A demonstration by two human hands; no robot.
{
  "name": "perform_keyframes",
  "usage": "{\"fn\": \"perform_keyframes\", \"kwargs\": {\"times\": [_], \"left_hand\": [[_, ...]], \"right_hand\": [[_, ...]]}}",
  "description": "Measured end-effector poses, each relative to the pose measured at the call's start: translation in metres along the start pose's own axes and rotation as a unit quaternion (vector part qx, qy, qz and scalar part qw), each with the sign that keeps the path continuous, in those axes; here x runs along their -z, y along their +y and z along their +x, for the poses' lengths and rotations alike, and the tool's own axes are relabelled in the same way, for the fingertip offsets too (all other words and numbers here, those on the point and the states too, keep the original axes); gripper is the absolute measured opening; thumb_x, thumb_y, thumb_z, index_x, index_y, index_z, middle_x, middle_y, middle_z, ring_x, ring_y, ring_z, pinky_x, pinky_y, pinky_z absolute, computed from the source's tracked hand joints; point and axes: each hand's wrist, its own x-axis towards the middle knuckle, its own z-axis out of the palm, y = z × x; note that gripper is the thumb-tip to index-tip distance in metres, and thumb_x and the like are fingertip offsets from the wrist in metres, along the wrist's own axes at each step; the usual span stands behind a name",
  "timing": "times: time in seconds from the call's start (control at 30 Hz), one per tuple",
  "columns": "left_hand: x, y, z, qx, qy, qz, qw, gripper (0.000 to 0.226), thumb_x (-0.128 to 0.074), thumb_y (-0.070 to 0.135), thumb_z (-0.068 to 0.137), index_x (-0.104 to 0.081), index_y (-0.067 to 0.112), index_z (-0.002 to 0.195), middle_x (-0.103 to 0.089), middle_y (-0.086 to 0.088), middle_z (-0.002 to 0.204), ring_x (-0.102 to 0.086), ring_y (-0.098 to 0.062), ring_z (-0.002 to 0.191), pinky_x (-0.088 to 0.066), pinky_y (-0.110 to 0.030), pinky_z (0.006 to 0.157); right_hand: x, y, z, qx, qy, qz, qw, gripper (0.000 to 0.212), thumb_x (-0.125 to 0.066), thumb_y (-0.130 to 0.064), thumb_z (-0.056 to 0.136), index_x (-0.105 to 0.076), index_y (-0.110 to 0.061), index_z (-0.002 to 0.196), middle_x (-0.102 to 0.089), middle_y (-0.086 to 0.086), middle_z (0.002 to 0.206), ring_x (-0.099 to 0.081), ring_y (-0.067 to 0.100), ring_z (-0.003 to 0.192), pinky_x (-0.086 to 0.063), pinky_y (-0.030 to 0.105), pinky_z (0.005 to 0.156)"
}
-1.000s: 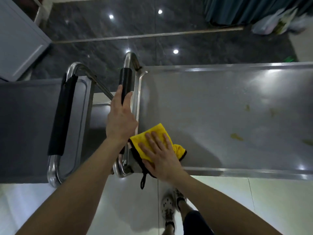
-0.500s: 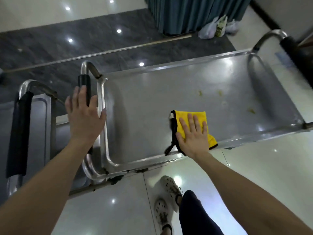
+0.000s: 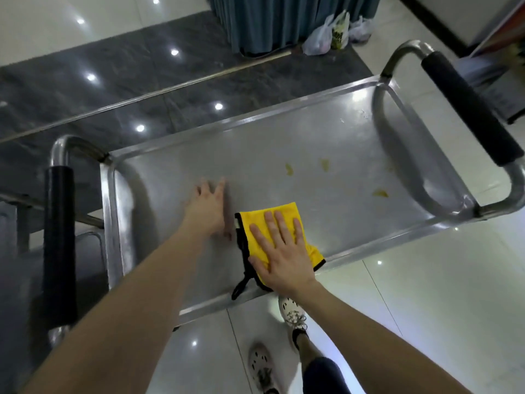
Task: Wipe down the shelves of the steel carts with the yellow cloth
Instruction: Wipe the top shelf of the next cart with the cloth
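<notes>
The pale tiled floor (image 3: 426,308) fills the view around you, with a dark strip of it (image 3: 142,81) running behind the steel cart. The cart's top shelf (image 3: 284,143) lies slantwise in front of you, a black-gripped handle at its right end (image 3: 468,109) and another at its left end (image 3: 59,237). Beyond it hangs a teal curtain (image 3: 284,21), with plastic bags (image 3: 332,35) at its foot.

Your hands are apart, both over the near half of the shelf. Your left hand (image 3: 207,206) is blurred, fingers spread and holding nothing; I cannot tell whether it touches the steel. Your right hand (image 3: 281,251) lies flat, fingers straight, pressing the yellow cloth (image 3: 254,218) onto the shelf near its front rim, just right of the left hand. The cloth's black loop (image 3: 240,288) trails over the rim.

Yellowish stains (image 3: 289,169) (image 3: 380,193) dot the shelf to the cloth's right, apart from it. Your shoes (image 3: 292,311) show below.
</notes>
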Motion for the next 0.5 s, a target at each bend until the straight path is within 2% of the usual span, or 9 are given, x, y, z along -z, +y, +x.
{"fn": "perform_keyframes", "kwargs": {"times": [0.13, 0.2, 0.3, 0.37, 0.43, 0.5], "left_hand": [[0.001, 0.001, 0.010, 0.000, -0.011, -0.003, 1.000, 0.155, -0.107, 0.049, 0.051, -0.014, 0.027, 0.172, -0.024, -0.016, 0.166, -0.029, -0.041, 0.152, -0.046, -0.057, 0.116], [0.001, 0.000, 0.011, 0.010, -0.012, -0.014, 1.000, 0.160, -0.108, 0.051, 0.046, -0.013, 0.030, 0.172, -0.022, -0.013, 0.168, -0.026, -0.039, 0.154, -0.047, -0.056, 0.116], [0.002, 0.001, 0.015, 0.023, -0.011, -0.009, 1.000, 0.160, -0.107, 0.053, 0.046, -0.011, 0.035, 0.173, -0.016, -0.011, 0.173, -0.022, -0.036, 0.158, -0.043, -0.051, 0.119], [0.000, 0.001, 0.017, 0.030, -0.008, -0.010, 0.999, 0.160, -0.106, 0.054, 0.047, -0.008, 0.038, 0.173, -0.013, -0.009, 0.176, -0.019, -0.033, 0.161, -0.042, -0.050, 0.119], [0.001, 0.002, 0.021, 0.037, -0.008, -0.010, 0.999, 0.161, -0.106, 0.054, 0.047, -0.006, 0.039, 0.173, -0.009, -0.007, 0.178, -0.016, -0.032, 0.163, -0.043, -0.052, 0.118], [0.002, 0.002, 0.024, 0.041, -0.009, -0.012, 0.999, 0.162, -0.106, 0.054, 0.047, -0.004, 0.040, 0.173, -0.006, -0.006, 0.179, -0.014, -0.031, 0.164, -0.045, -0.054, 0.118]], "right_hand": [[0.006, 0.055, 0.019, 0.093, -0.008, 0.010, 0.996, 0.072, -0.043, -0.069, 0.104, -0.031, -0.040, 0.168, -0.011, 0.002, 0.181, -0.005, 0.027, 0.167, -0.014, 0.067, 0.128], [0.015, 0.099, 0.043, 0.083, -0.005, -0.012, 0.996, 0.071, -0.043, -0.070, 0.103, -0.033, -0.040, 0.167, -0.014, 0.001, 0.180, -0.006, 0.026, 0.167, -0.015, 0.066, 0.128], [0.032, 0.168, 0.102, 0.001, 0.024, -0.033, 0.999, 0.070, -0.048, -0.066, 0.104, -0.038, -0.035, 0.166, -0.023, 0.005, 0.178, -0.016, 0.030, 0.166, -0.017, 0.067, 0.127], [0.039, 0.196, 0.151, -0.092, 0.000, -0.045, 0.995, 0.073, -0.040, -0.070, 0.103, -0.032, -0.037, 0.168, -0.018, 0.006, 0.179, -0.012, 0.030, 0.166, -0.007, 0.066, 0.129], [0.038, 0.200, 0.204, -0.179, -0.008, -0.040, 0.983, 0.077, -0.030, -0.073, 0.101, -0.027, -0.038, 0.169, -0.015, 0.007, 0.180, -0.007, 0.031, 0.166, -0.001, 0.067, 0.129], [0.034, 0.185, 0.252, -0.214, -0.009, -0.026, 0.976, 0.080, -0.023, -0.075, 0.100, -0.023, -0.037, 0.170, -0.013, 0.011, 0.180, -0.004, 0.035, 0.166, 0.000, 0.070, 0.128]]}}
